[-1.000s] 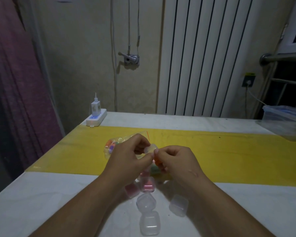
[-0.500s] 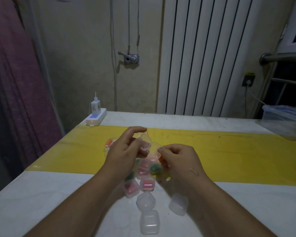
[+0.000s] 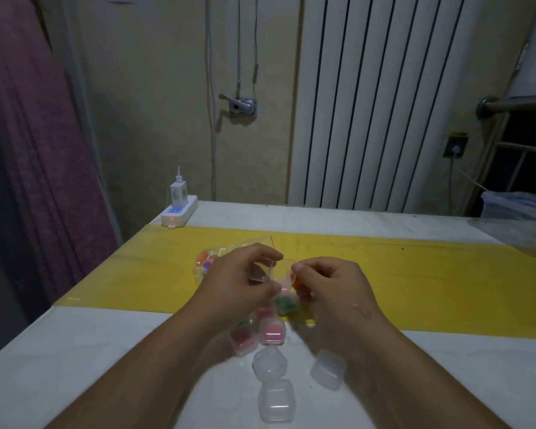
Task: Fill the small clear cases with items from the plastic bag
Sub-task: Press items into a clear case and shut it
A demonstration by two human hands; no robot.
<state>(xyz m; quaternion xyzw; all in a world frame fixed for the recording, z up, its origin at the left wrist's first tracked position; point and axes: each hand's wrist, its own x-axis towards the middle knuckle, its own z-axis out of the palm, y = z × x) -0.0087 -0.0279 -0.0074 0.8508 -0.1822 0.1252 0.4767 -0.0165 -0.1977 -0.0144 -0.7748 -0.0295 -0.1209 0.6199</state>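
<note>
A: Case, small, clear, lid hinged open: held above the yellow strip of the tabletop, between both hands.
B: Grip?
A: Left hand has fingers curled round the open case, thumb and forefinger pinching its lid and rim. Right hand has fingers curled, pinching a small orange item at the case's right edge. Whether the item is inside the case yet cannot be told.
B: Source of items?
A: Plastic bag, clear, lying on the yellow strip behind and left of the left hand, partly hidden by it; orange and purple pieces show through.
B: Other cases?
A: Filled, pink contents: one case and a second case beside it, both on the white part of the tabletop just below the hands. A green-filled piece lies under the hands, blurred. Empty, closed: one case, another nearer the person, touching or nearly so, and one to the right under the right forearm.
B: Surroundings?
A: Power strip with a white charger plugged in, at the far left corner of the tabletop. White radiator on the wall behind. Clear lidded container at far right. Purple curtain at left.
</note>
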